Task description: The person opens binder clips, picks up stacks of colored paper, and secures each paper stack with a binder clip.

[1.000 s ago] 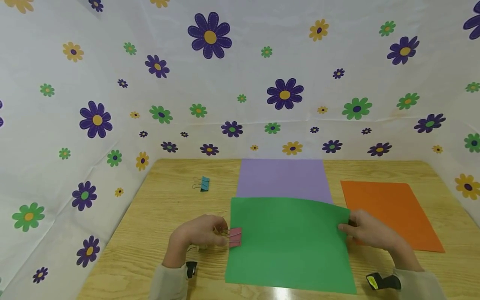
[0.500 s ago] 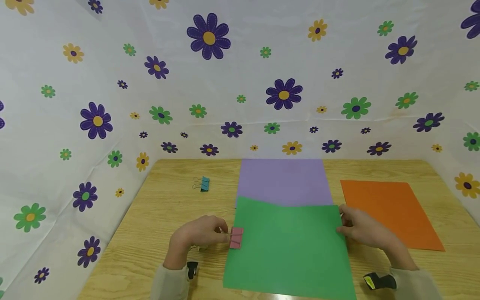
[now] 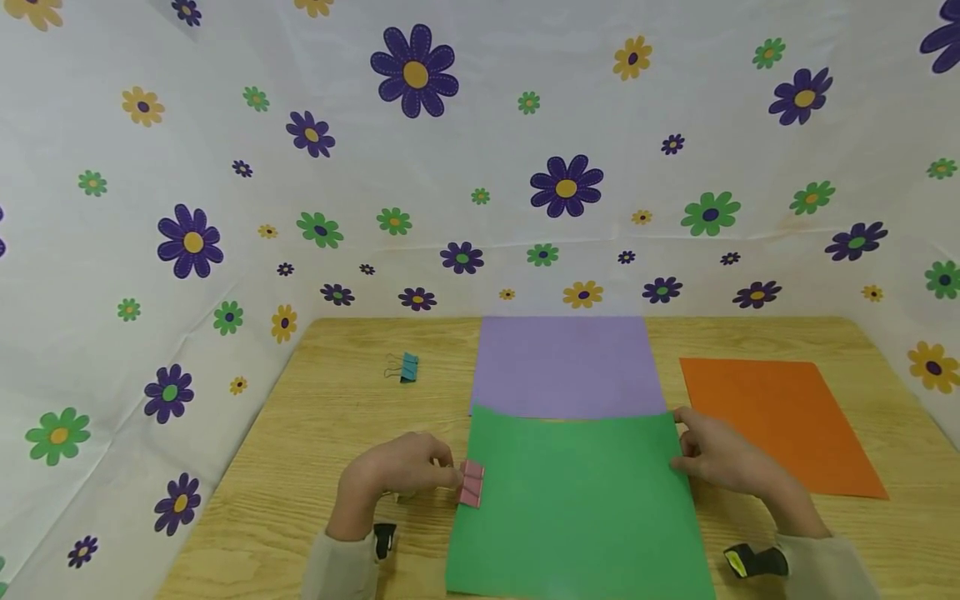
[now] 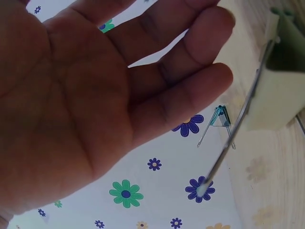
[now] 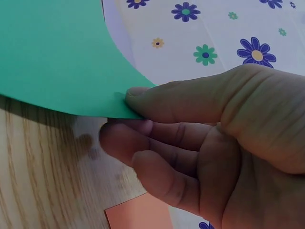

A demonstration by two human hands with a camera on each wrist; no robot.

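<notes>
A green sheet of paper (image 3: 577, 508) spans the space between both hands, nearest the person. A pink binder clip (image 3: 472, 483) sits on its left edge, and the left hand (image 3: 401, 462) holds the clip at its outer side, thumb right at it. In the left wrist view the palm (image 4: 66, 95) and outstretched outer fingers show, while the pink clip is out of sight. The right hand (image 3: 723, 454) pinches the sheet's far right corner. From the right wrist, the thumb lies on top of the green paper (image 5: 57, 57) with fingers beneath, and the sheet bends upward.
A purple sheet (image 3: 566, 367) lies behind the green one, an orange sheet (image 3: 783, 425) to the right. A teal binder clip (image 3: 408, 367) rests at the back left. A cream binder clip (image 4: 276, 95) lies beside the left hand. Flowered cloth (image 3: 480, 150) surrounds the wooden table (image 3: 300, 433).
The green sheet has shifted toward the person, its far edge lower in view, baring more of the purple sheet. The right hand has moved slightly left; the pink clip has turned and shifted slightly nearer.
</notes>
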